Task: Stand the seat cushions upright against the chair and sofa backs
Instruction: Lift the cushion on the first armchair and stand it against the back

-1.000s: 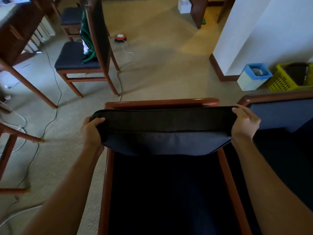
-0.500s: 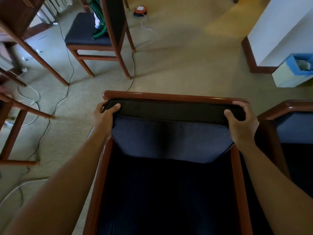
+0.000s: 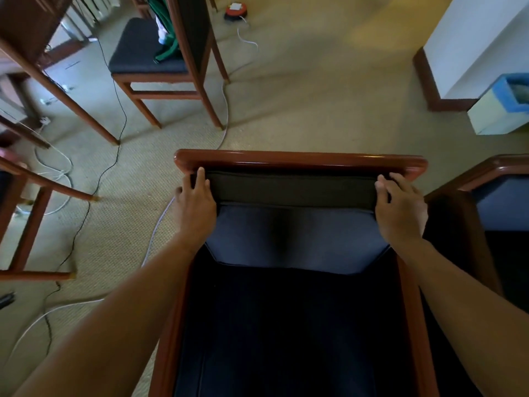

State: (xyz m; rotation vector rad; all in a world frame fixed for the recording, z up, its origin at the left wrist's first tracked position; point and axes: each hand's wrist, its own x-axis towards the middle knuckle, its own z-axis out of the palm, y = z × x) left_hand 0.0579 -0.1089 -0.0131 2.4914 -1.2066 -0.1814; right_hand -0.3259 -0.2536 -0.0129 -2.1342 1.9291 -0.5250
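At the centre of the frame a dark blue seat cushion is stood on edge against the back of a wooden armchair, its dark upper edge tucked just beneath the glossy top rail. The cushion's upper left corner is covered by the left hand, fingers laid over the edge; the upper right corner is covered by the right hand in the same way. Each grip is seen as a loose hold on the cushion, fingers curled rather than spread. A second armchair is partly visible at the right edge. A dining chair with green cloth stands at the upper left, and cables are trailed across the carpet.
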